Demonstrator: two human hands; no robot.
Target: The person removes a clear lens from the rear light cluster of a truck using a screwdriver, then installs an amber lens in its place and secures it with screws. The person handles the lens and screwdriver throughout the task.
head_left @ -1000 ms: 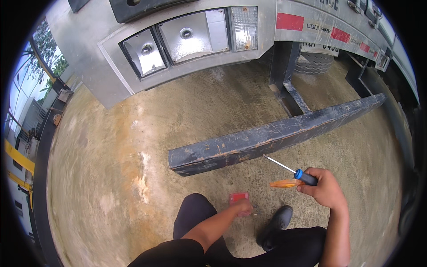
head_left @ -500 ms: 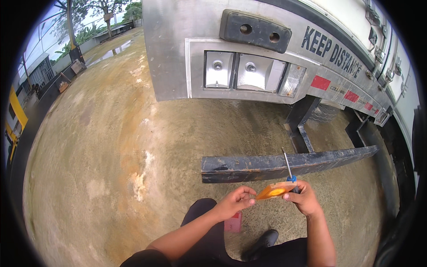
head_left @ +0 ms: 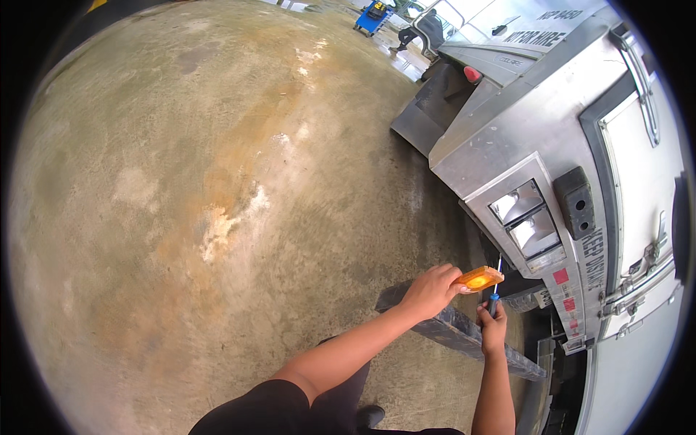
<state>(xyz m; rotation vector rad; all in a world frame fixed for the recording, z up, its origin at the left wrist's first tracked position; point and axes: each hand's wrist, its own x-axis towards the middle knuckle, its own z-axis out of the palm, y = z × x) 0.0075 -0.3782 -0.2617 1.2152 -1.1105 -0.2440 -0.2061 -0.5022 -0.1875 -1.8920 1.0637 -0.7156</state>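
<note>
My left hand pinches an amber light lens by its near end, with the other end reaching out over my right hand. My right hand is closed round the blue handle of a screwdriver, whose shaft points up past the lens's far edge. Whether shaft and lens touch, I cannot tell. Just beyond both hands, the truck's rear corner carries an uncovered lamp housing with two silver reflector compartments. Below my hands runs a dark, scuffed steel bumper bar.
A black rubber block juts from the truck's metal rear panel beside the lamp housing. Stained concrete floor spreads to the left. Far off stand a blue cart and a person in dark clothing. My dark shoe shows at the bottom.
The view has swung left, bringing the truck's side into sight. The lens has passed from my right hand into my left; the screwdriver stays in my right hand.
</note>
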